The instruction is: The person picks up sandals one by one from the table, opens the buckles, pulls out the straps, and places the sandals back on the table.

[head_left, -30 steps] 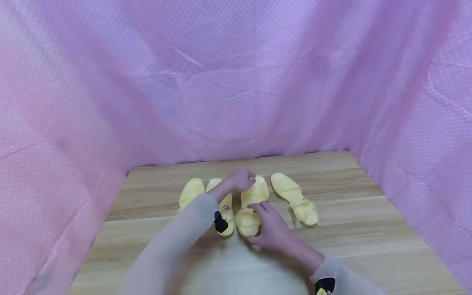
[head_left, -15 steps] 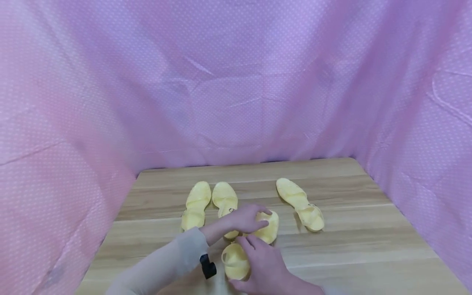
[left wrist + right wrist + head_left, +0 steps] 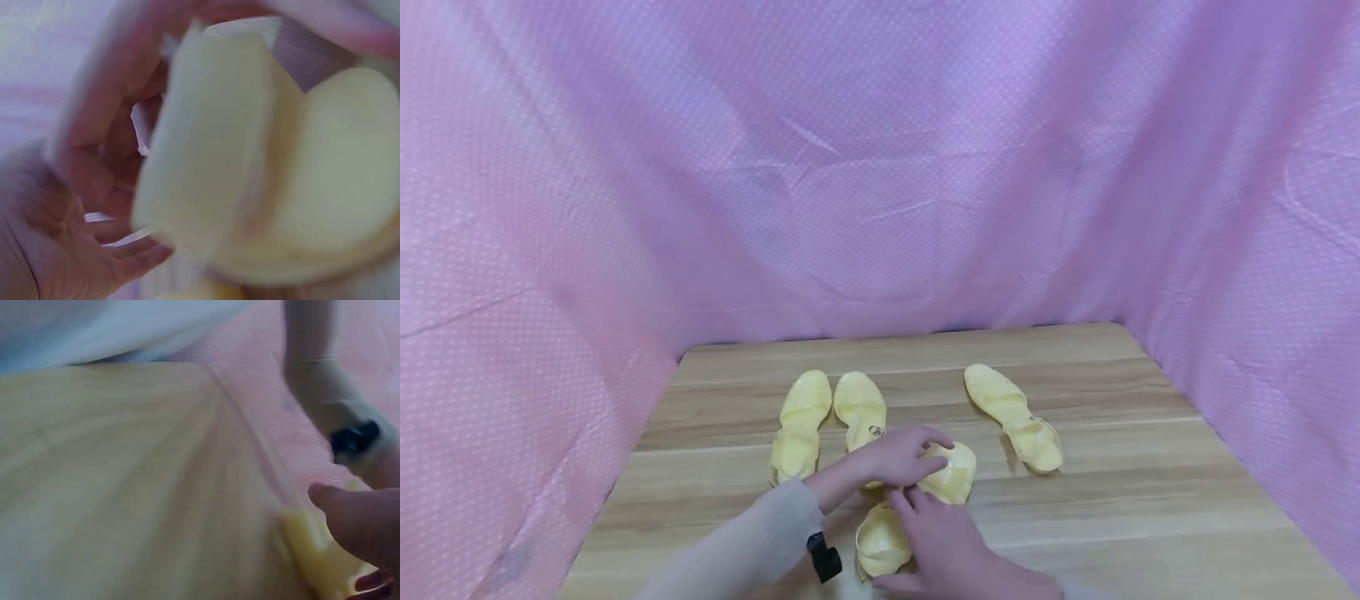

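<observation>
Both hands hold one pale yellow sandal, its open end (image 3: pixel 882 542) towards me and its other end (image 3: pixel 957 475) pointing away to the right. My left hand (image 3: pixel 904 457) grips the far end, fingers bent over its edge. Around the near end's right side curls my right hand (image 3: pixel 942 542); the middle of the sandal is hidden behind the hands. In the left wrist view the sandal (image 3: pixel 206 144) looms large and blurred beside bent fingers. The right wrist view catches only part of the right hand (image 3: pixel 369 525) against the yellow.
Two matching sandals lie side by side at the left, a left sandal (image 3: pixel 797 425) and a neighbouring sandal (image 3: pixel 859 402) partly behind my left hand. Another sandal (image 3: pixel 1011 415) lies slanted at the right. Pink dotted sheeting (image 3: pixel 865 208) walls the wooden table (image 3: pixel 1150 467).
The sandal has come towards me from its place between the others and turned askew, both hands moving with it. The other sandals hold their places; the head view has shifted slightly.
</observation>
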### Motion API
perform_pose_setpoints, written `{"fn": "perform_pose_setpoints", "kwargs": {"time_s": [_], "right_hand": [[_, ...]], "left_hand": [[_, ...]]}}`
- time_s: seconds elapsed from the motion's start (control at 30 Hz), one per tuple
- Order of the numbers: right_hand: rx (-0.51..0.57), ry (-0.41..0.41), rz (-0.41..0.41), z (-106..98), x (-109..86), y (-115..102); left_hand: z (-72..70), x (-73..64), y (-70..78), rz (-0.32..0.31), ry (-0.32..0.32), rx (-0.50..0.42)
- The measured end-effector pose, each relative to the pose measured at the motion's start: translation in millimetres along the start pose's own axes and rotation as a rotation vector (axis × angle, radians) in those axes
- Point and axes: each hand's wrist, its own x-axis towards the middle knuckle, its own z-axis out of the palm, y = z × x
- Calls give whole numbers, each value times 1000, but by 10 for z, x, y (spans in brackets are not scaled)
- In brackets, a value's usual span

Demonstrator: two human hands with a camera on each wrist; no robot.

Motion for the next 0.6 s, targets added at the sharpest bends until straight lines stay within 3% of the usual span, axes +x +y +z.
{"fn": "perform_pose_setpoints", "kwargs": {"time_s": [0.17,0.23,0.33,0.43,0.6], "right_hand": [[345,-75,-8,-285,51,259],[469,-61,-6,-356,118,337],[577,-48,6,-388,242,394],[646,-90,24,-342,341,390],[677,-142,75,-210,420,357]], "left_hand": [[-184,-377,-13,52,257,-81],[-248,-545,-20,54,300,-82],[-288,-769,-40,-16,263,-99],[-243,-948,-83,-79,187,-142],[-54,-1072,-212,-95,130,-265]]}}
